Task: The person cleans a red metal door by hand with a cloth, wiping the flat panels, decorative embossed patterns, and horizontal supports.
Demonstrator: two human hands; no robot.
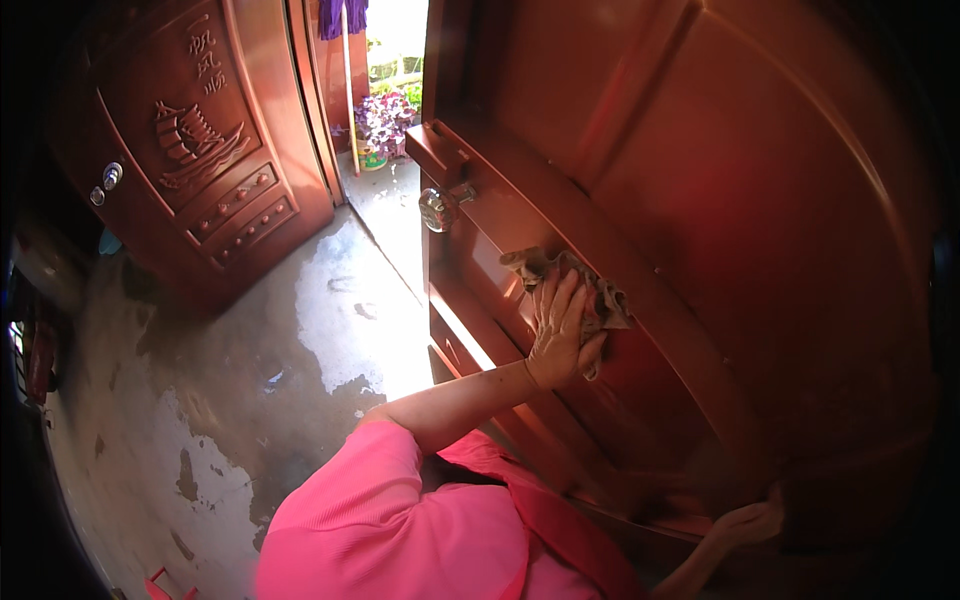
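Observation:
My left hand (556,322) presses a crumpled, patterned cloth (611,300) against a reddish-brown door leaf (660,390). Its fingers lie over the cloth, and part of the cloth sticks out past the fingertips and the thumb. Up and to the left of that hand, a shiny round doorknob (439,209) projects from the same leaf. Low on the right, my right hand (754,519) touches the door in shadow; its fingertips are too dark to make out.
Another door leaf (262,247), carved with a sailing ship and characters, stands at the left. Wet patches mark the concrete floor (225,397). Through the doorway are a purple mop (343,19), head up, and a potted purple-leaved plant (386,116). A pink object (159,589) lies bottom left.

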